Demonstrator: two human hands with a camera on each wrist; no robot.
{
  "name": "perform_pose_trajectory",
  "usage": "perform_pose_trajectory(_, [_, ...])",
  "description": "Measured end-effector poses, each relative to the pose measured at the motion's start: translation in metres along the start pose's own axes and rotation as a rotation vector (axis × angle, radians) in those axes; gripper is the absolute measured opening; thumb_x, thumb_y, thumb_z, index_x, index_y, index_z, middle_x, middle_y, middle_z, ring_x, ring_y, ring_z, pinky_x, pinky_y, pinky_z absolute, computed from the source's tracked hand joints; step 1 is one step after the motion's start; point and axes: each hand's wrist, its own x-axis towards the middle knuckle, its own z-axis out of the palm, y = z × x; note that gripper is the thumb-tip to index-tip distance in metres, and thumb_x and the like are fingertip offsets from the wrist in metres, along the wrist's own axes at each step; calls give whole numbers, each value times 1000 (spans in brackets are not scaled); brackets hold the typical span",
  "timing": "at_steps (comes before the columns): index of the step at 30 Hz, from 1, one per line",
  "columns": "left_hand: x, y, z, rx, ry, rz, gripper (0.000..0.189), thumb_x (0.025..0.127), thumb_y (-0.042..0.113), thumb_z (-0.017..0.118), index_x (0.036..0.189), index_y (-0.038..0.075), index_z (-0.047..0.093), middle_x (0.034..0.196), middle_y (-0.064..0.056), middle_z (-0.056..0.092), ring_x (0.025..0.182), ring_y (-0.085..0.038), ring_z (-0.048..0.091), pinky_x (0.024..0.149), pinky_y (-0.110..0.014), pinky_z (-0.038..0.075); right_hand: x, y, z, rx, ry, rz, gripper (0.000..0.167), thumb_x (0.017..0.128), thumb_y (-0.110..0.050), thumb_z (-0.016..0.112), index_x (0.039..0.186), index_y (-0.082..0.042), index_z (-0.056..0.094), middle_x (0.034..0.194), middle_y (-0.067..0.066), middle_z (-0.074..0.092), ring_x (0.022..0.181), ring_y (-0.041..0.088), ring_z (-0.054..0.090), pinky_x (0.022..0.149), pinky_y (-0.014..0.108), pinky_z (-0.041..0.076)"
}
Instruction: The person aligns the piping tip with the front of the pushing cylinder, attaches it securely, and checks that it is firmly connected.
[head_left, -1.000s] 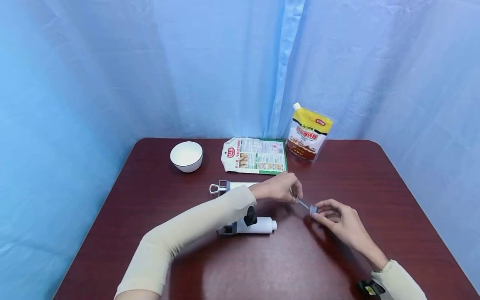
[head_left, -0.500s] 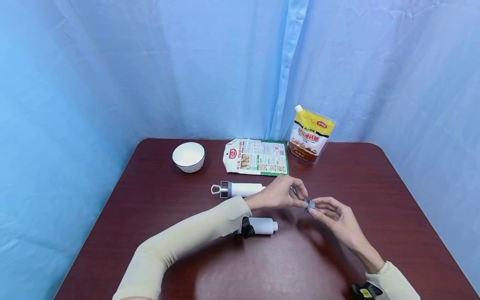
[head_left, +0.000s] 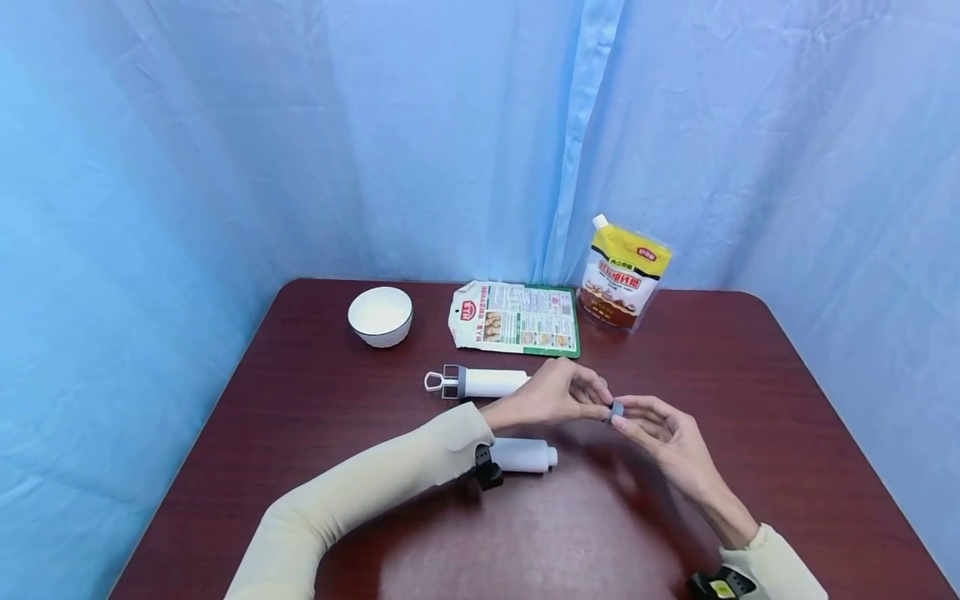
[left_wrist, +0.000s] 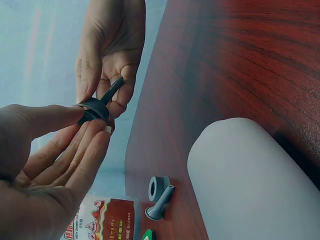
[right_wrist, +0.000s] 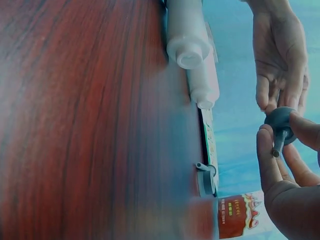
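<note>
In front of me my left hand point(head_left: 558, 392) and right hand point(head_left: 667, 433) meet in the air over the table. Between their fingertips is a small grey nozzle point(left_wrist: 114, 89), its thin spout sticking out through a grey ring cap point(left_wrist: 95, 107). My left thumb and fingers pinch the wide base side; my right fingers and thumb pinch the ring cap around the spout. The right wrist view shows the spout pointing away from the left hand. Two white syringes lie near the left forearm: a farther one point(head_left: 495, 382) with a looped plunger handle, and a nearer one point(head_left: 525, 455) partly behind the sleeve.
A second grey ring point(left_wrist: 159, 189) and grey nozzle point(left_wrist: 160, 205) lie on the table. Farther back are a white bowl point(head_left: 380, 317), a flat printed packet point(head_left: 517, 319) and a standing yellow-and-brown pouch point(head_left: 626, 275). Blue curtains point(head_left: 450, 142) hang behind the table.
My hands have come together. The nozzle's spout, earlier visible between the hands, has gone into the ring cap, and the left hand now meets the right fingertips.
</note>
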Motion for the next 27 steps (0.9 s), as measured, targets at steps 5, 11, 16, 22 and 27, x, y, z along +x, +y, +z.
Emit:
perform_pose_trajectory(5, [-3,0,-1,-10,-6,-25,16,93,15,80,106,7,80,100,-6,82,84,-2,75,78,-14,58,1,0,3,59,-13,2,40,101,-8,68,137,7,58,114,-8,76,102,16,77,90,28,62])
perform_pose_trajectory(11, [-9,-4,-2,-88,-13,-46,16,92,11,80,108,7,78,103,-7,82,87,-4,75,80,-16,59,2,0,5,8,2,26,42,101,-12,68,139,2,59,119,-15,73,106,3,73,91,22,59])
perform_pose_trajectory(16, [-14,-8,-3,-102,-30,-32,19,93,10,79,112,7,76,104,-4,81,89,-2,75,81,-18,59,4,2,6,-66,12,54,45,101,-19,70,140,-1,60,119,-15,72,107,1,72,89,19,58])
perform_pose_trajectory(22, [-24,-12,-10,-47,-35,-28,24,91,10,80,114,6,75,107,-9,80,88,-3,74,81,-17,59,5,5,7,-84,11,70,44,100,-23,72,138,-3,62,118,-11,73,107,3,72,90,19,58])
perform_pose_trajectory(27, [-35,-17,-19,17,-42,-43,30,90,13,82,118,8,74,115,-13,78,89,-4,74,80,-16,58,5,8,8,-73,9,50,41,100,-20,71,137,-3,63,115,-8,74,105,9,74,88,20,59])
